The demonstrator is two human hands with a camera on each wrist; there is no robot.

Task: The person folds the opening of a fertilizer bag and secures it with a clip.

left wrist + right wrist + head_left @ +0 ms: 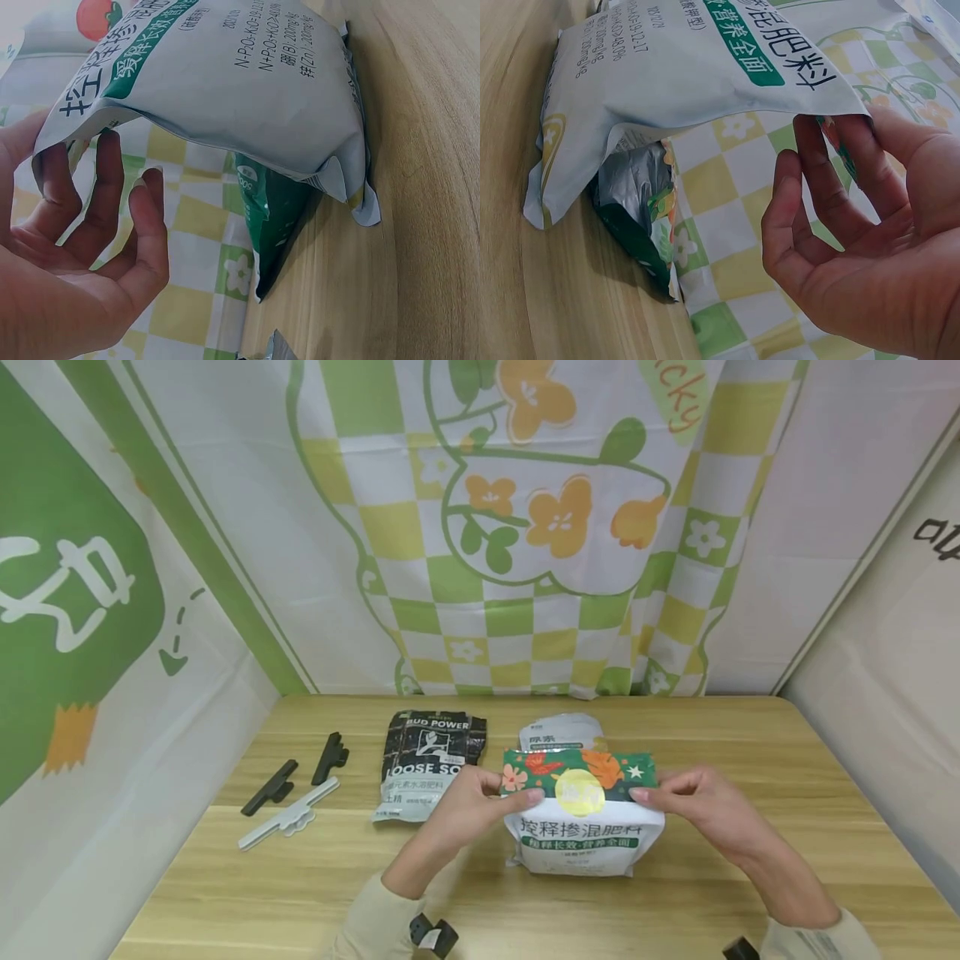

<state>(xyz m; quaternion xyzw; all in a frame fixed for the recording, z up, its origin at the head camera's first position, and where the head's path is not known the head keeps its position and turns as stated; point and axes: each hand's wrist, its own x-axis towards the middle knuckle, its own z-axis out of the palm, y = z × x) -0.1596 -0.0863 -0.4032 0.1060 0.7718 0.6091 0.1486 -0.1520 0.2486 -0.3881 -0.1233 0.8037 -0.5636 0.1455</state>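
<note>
A white fertilizer bag [585,839] with a green floral band along its top stands on the table. My left hand [480,797] pinches the band's left corner, thumb in front and fingers behind. At the opposite corner my right hand [693,797] pinches it the same way. The left wrist view shows the bag's printed front [247,82] bulging, the remaining fingers of the left hand [90,247] loosely bent behind it. Likewise, in the right wrist view, fingers of the right hand [855,217] curl behind the bag's upper edge.
A black-and-grey bag [427,768] lies to the left. Behind the held bag is a smaller white bag [562,728]; green packaging [270,210] shows there in the wrist views. Two black clips [330,758] and a white clip [288,816] lie at far left. A patterned curtain [525,635] hangs behind the table.
</note>
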